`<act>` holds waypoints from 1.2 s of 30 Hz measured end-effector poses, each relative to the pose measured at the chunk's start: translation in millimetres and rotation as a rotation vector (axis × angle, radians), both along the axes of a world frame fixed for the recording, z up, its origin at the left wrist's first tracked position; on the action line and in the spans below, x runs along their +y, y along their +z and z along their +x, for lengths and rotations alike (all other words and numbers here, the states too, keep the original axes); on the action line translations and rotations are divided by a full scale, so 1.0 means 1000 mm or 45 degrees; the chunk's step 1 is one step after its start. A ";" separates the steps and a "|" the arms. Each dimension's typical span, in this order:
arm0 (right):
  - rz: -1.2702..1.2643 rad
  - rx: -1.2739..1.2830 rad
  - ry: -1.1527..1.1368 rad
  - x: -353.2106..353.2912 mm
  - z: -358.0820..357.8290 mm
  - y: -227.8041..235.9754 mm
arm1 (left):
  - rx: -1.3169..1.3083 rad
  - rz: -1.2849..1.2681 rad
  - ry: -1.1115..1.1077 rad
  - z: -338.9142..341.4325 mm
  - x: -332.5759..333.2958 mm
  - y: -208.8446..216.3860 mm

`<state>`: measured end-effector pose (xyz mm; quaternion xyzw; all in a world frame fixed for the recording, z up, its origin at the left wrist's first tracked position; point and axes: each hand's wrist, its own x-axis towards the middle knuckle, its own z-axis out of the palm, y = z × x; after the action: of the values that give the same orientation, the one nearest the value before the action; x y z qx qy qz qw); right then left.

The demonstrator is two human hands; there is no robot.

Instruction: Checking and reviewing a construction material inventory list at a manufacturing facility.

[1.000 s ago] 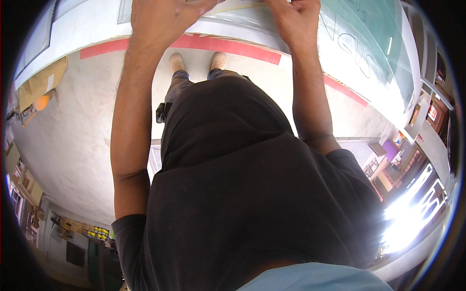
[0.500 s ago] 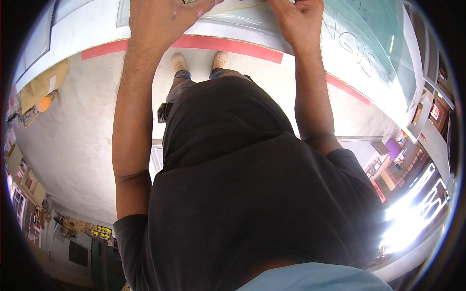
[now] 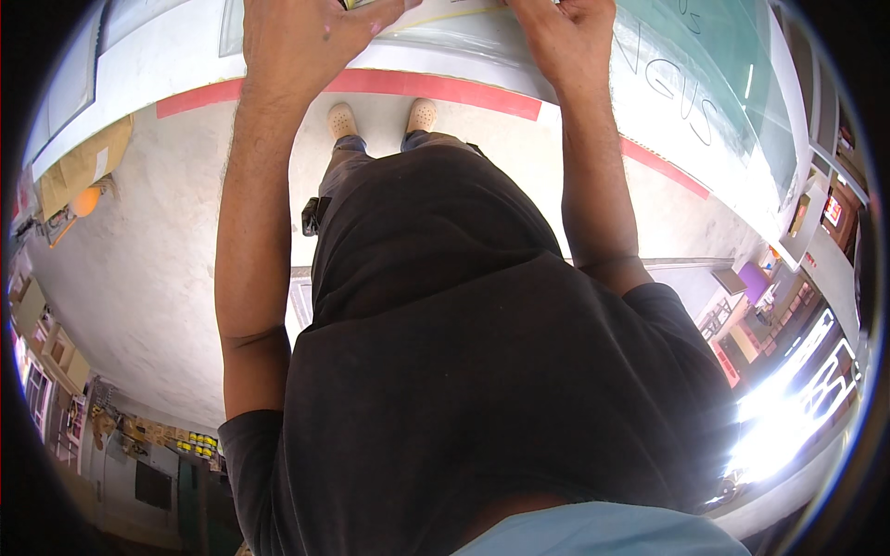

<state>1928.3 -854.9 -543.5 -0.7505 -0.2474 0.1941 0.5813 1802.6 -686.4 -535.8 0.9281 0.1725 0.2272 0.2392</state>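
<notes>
My left hand (image 3: 301,42) is at the top edge over a pale worktop, its thumb stretched out to the right. Its other fingers are cut off by the frame. A small yellow and dark thing (image 3: 349,4) shows beside that thumb, too little of it to name. Opposite, my right hand (image 3: 571,42) has its thumb and fingers bent together; whatever they grip is beyond the edge. Between both hands lies a clear, glossy sheet (image 3: 473,44), with a thin yellow strip (image 3: 450,18) running across it toward my right hand.
A red band (image 3: 426,84) runs along the worktop's near edge, above my beige clogs (image 3: 342,120). To the right lies a greenish transparent sheet (image 3: 732,83) by handwritten lettering. A brown cardboard piece (image 3: 88,167) and an orange round thing (image 3: 85,201) are at far left.
Both hands have shifted very slightly up and to the left in the view. Their poses look the same.
</notes>
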 end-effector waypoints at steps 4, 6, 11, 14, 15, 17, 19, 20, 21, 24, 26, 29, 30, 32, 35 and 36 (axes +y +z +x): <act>0.005 -0.028 -0.001 -0.001 0.002 -0.001 | 0.052 0.061 0.032 0.001 -0.003 0.002; 0.009 -0.034 0.005 -0.001 0.003 -0.001 | 0.056 0.071 0.041 0.002 -0.004 0.005; 0.025 -0.012 -0.018 -0.002 0.003 0.000 | 0.046 0.014 0.029 0.002 -0.002 0.005; -0.014 -0.029 -0.056 -0.003 0.004 0.005 | 0.099 0.000 0.008 0.006 -0.005 0.014; -0.013 -0.029 -0.057 -0.003 0.005 0.005 | 0.098 0.000 0.006 0.007 -0.006 0.015; 0.007 0.006 -0.010 -0.006 0.007 0.002 | 0.078 0.021 -0.003 0.008 -0.006 0.014; 0.064 0.022 0.001 -0.004 0.006 -0.001 | 0.082 0.026 0.017 0.002 -0.002 0.009; 0.116 0.035 0.000 -0.003 0.005 -0.003 | 0.082 0.027 0.026 -0.001 -0.001 0.007; 0.111 0.030 -0.010 -0.005 0.008 -0.001 | 0.077 0.022 0.015 0.001 -0.001 0.006; -0.018 -0.026 -0.085 -0.011 0.014 0.004 | 0.052 0.051 -0.010 0.006 -0.002 0.004; -0.015 -0.001 -0.059 -0.013 0.014 0.003 | 0.024 0.100 -0.023 0.006 -0.002 0.002; 0.004 0.054 -0.040 -0.011 0.010 -0.002 | 0.045 0.060 0.029 0.003 -0.010 0.008; 0.006 0.050 -0.041 -0.011 0.010 -0.001 | 0.040 0.062 0.028 0.003 -0.009 0.007; 0.030 0.038 -0.032 -0.011 0.008 0.001 | 0.048 0.081 0.013 0.000 -0.005 0.005; 0.029 0.020 -0.049 -0.015 0.011 0.004 | 0.049 0.070 -0.009 0.007 -0.007 0.007; 0.031 0.022 -0.047 -0.015 0.011 0.003 | 0.051 0.072 -0.008 0.006 -0.007 0.007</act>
<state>1939.7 -869.9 -540.2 -0.7462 -0.2309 0.1869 0.5958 1808.9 -693.7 -528.6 0.9395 0.1679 0.2126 0.2099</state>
